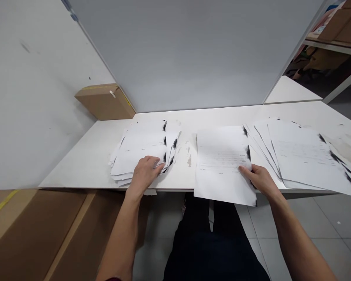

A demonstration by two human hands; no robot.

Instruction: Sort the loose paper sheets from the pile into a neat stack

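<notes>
My right hand [261,179] pinches the right edge of a printed sheet of paper [222,160], thumb on top and fingers underneath. That sheet has black smudges along its right side, and its lower part hangs over the table's front edge. On the left lies an uneven stack of papers [140,144], also black-marked along the right side. My left hand [146,171] rests over its lower right corner, fingers curled and thumb at the edge, closed on the top paper. Right of my right hand, more printed sheets [307,156] lie fanned out.
A white table [76,164] carries the papers, with a grey-white panel [187,54] upright behind it. A cardboard box [105,101] sits at the back left by the wall. Large cartons [32,234] stand below left; a shelf with boxes [342,27] is at the far right.
</notes>
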